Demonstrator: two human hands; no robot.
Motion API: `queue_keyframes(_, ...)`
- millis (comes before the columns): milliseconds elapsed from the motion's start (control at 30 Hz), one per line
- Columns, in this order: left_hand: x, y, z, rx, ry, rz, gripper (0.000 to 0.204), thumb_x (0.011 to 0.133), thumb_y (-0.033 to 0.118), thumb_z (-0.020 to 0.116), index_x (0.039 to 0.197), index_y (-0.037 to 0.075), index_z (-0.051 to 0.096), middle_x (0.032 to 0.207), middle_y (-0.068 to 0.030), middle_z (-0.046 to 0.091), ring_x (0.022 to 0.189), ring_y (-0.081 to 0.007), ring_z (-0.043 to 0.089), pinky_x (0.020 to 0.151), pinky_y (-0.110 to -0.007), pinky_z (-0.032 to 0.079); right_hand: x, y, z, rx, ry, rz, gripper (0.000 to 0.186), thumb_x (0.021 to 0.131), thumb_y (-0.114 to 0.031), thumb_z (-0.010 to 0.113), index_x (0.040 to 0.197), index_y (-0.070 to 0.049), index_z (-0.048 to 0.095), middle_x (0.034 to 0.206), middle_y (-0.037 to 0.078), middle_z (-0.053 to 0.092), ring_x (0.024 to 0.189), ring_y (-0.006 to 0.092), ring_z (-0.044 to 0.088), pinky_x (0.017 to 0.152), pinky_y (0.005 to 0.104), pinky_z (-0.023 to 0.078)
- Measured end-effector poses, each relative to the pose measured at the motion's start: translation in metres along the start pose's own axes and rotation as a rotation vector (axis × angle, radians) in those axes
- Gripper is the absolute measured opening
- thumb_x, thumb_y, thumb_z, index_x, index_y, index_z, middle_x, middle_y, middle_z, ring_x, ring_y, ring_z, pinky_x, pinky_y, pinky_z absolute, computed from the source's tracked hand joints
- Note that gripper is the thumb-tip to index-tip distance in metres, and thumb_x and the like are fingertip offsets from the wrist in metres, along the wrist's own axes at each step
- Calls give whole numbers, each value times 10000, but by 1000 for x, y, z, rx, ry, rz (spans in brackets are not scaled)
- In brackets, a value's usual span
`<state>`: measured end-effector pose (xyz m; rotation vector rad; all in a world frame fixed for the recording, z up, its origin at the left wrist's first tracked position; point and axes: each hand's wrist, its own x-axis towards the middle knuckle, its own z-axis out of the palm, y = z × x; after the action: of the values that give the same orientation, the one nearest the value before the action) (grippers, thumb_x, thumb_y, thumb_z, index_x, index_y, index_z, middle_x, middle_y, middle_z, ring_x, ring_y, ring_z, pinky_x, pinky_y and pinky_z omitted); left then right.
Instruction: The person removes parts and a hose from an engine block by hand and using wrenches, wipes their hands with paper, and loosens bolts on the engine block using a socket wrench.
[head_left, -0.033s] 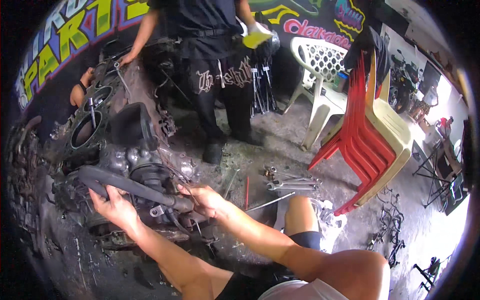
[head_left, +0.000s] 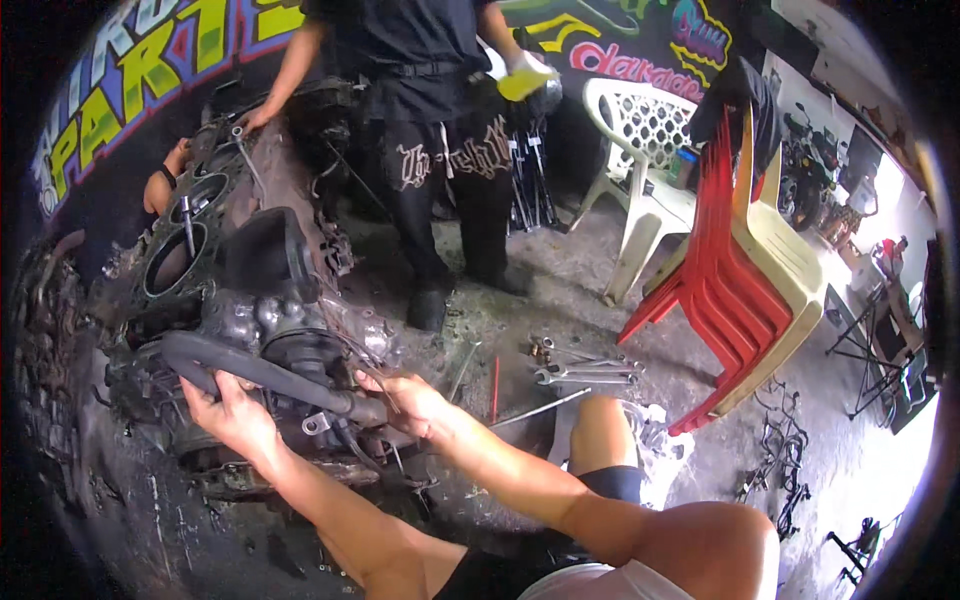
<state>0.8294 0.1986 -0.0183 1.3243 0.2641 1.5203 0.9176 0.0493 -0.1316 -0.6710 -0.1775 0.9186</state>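
My left hand (head_left: 228,410) grips a curved dark rubber hose (head_left: 250,365) from below, at the near end of a greasy engine block (head_left: 250,310). My right hand (head_left: 410,400) is closed around the hose's right end, beside thin dark lines (head_left: 355,355) running up the engine. A metal bracket (head_left: 315,425) hangs below the hose. Farther back on the block are round cylinder bores (head_left: 172,262) with a socket extension (head_left: 188,225) standing in one.
A standing co-worker (head_left: 410,90) touches the engine and holds a yellow item (head_left: 525,80); another person's arm (head_left: 160,190) is behind it. Wrenches (head_left: 585,375) lie on the floor (head_left: 540,460). Plastic chairs (head_left: 740,300) stand right, near tangled wiring (head_left: 775,450).
The co-worker's hand with the yellow item has shifted slightly to the right. My hands stay at the hose with barely any visible movement.
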Motion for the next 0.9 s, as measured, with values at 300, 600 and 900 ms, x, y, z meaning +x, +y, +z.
queue_keyframes(300,-3,-6,-4,-139,24,-31,277,872,19,487,1146,-21,499,696,2,495,528,-73,417,482,-229,381,-14,-6,36,-249,162,-164,384,773,-247,742,1038,-17,586,951,44,612,797,140,594,606,293,482)
queue_keyframes(600,-3,-17,-2,-317,-15,-27,315,831,0,496,1145,-7,462,727,-37,509,466,-92,472,437,-235,449,-32,-26,41,-402,205,5,341,868,-232,630,1138,-31,577,1043,69,615,886,162,595,758,297,493)
queue_keyframes(900,3,-16,-10,31,3,-54,436,882,69,481,1298,-42,408,701,-31,507,576,-97,449,523,-257,431,5,-5,5,-315,-36,-115,491,796,-392,692,1156,-75,588,1100,-10,592,965,132,514,822,292,423)
